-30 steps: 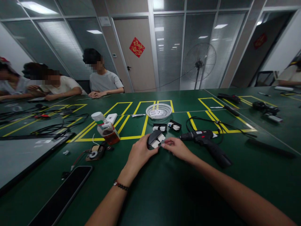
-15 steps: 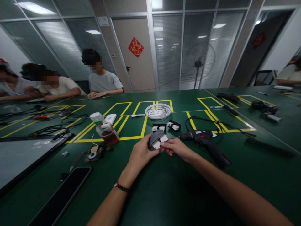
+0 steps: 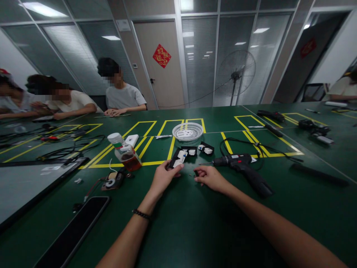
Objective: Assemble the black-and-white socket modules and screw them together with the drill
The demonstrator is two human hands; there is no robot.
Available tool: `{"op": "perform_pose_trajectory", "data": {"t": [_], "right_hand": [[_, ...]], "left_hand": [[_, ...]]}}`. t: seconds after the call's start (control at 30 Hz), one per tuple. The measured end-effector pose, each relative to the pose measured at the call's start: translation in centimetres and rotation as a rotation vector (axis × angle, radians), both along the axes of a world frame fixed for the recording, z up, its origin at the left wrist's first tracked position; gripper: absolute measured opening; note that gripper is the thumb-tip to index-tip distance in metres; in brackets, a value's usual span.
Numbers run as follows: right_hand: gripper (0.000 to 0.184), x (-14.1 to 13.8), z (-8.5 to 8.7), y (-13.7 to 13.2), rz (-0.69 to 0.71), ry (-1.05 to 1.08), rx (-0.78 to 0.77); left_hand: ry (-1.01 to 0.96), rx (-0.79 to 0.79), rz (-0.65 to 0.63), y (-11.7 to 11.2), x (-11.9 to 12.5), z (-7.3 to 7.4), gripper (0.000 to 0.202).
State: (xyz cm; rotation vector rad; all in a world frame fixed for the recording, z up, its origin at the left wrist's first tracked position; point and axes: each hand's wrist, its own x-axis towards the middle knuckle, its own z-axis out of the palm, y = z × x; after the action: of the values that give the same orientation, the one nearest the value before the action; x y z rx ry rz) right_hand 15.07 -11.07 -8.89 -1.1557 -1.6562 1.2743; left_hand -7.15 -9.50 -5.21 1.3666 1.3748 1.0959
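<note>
Between the thumb and fingers of my left hand (image 3: pixel 164 176) is a small black-and-white plastic part (image 3: pixel 177 159), its white face turned up. To its right, apart from it, my right hand (image 3: pixel 209 177) pinches a small dark piece (image 3: pixel 196 173), too small to name. A tiny bit (image 3: pixel 190 175) shows between the two hands. Just beyond lie two similar black-and-white parts, a nearer one (image 3: pixel 192 152) and one farther right (image 3: pixel 206 149). A cordless drill (image 3: pixel 241 163) lies right of my right hand, its thin bit pointing left.
A white plastic basket (image 3: pixel 187 132) stands behind the parts. On the left are a bottle of brown liquid (image 3: pixel 126 154), a speaker-like part (image 3: pixel 111 182), a phone (image 3: pixel 75 232) and a framed panel (image 3: pixel 36 186). Cables (image 3: pixel 69 147) lie farther left. A person (image 3: pixel 122 91) sits across the table.
My hands have moved apart. My left hand has shifted left and tilted the black-and-white part, while my right hand has come away from it with the small dark piece.
</note>
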Motion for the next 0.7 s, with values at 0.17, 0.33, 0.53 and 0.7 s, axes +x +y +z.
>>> {"op": "perform_pose_trajectory", "data": {"t": [0.17,0.33,0.53,0.7], "right_hand": [[0.042,0.0,0.6,-0.6,-0.044,-0.223,0.292],[0.043,0.0,0.7,-0.6,-0.072,-0.249,0.374],[0.045,-0.4,0.3,-0.9,-0.117,-0.230,0.472],[0.039,-0.5,0.9,-1.4,-0.106,-0.290,0.594]], "left_hand": [[-0.297,-0.166,-0.064,-0.3,0.9,-0.6,0.047],[-0.455,-0.266,-0.094,-0.2,0.6,-0.6,0.047],[-0.479,-0.296,-0.124,-0.4,0.6,-0.7,0.047],[-0.468,-0.309,-0.138,-0.8,1.1,-1.0,0.046]]}}
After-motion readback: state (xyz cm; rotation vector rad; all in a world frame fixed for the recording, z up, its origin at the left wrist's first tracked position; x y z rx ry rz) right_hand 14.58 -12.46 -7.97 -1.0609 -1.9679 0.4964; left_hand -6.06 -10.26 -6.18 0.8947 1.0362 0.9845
